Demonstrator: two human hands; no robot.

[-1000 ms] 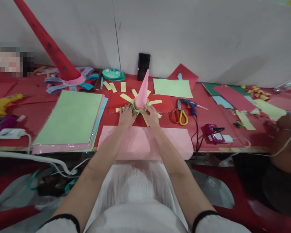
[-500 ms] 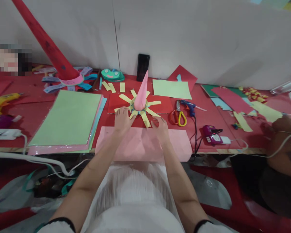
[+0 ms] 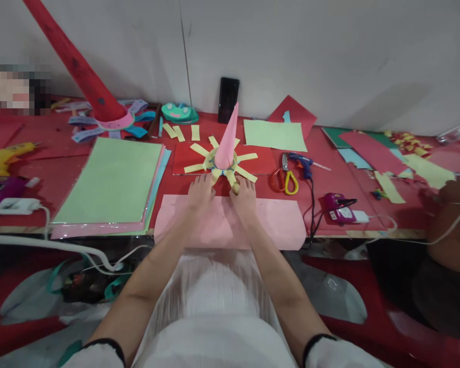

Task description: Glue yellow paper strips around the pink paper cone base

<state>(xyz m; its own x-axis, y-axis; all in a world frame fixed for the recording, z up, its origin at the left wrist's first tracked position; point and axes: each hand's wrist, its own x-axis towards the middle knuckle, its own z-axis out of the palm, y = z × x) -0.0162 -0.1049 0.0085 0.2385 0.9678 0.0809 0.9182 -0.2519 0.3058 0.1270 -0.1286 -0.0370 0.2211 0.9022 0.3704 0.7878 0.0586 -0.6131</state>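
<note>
A pink paper cone (image 3: pixel 226 145) stands upright at the centre of a ring of yellow paper strips (image 3: pixel 199 149) spread outward like rays. Its base rests on a red sheet (image 3: pixel 264 159). At the near side of the ring, my left hand (image 3: pixel 201 191) has its fingers closed around the end of one front strip. My right hand (image 3: pixel 243 198) pinches the neighbouring front strip, whose end looks curled up between thumb and fingers. Under my wrists lies a large pink paper (image 3: pixel 276 222), at the table's front edge.
Scissors (image 3: pixel 289 179) and a blue glue gun (image 3: pixel 302 164) lie to the right, with a purple device (image 3: pixel 339 208) beyond. A stack of coloured sheets (image 3: pixel 109 184) is at left. A phone (image 3: pixel 228 99) leans on the wall. Another person's hand (image 3: pixel 458 191) is far right.
My right hand has moved left and closed on a front strip, whose end is now curled. My left hand has shifted slightly right along the near strips.
</note>
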